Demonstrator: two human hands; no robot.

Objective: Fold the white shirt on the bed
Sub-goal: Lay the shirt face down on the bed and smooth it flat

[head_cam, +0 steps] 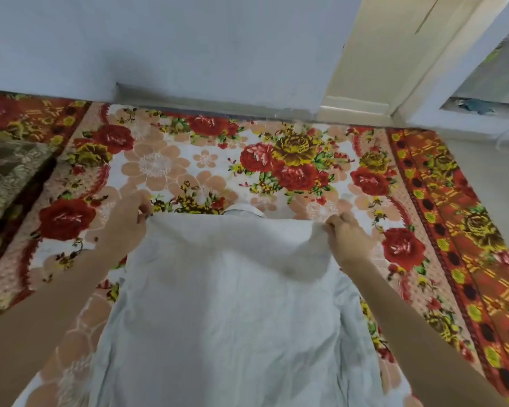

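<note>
two bare forearms reach forward, spread apart. the left hand (127,221) and right hand (348,239) each pinch closed, fingers curled, knuckles up, level with each other.

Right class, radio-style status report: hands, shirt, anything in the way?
Left hand and right hand both pinching the far edge of the white shirt. Shirt spread on floral bedsheet, collar peeking beyond. Nothing on the shirt.

One white cotton shirt (227,312). Two bare hands: the left hand (127,221) and the right hand (347,236), one at each far corner of the cloth. One floral bedsheet, red and peach roses on white (203,160). One dark lace-patterned fabric (6,177) at the left edge.
</note>
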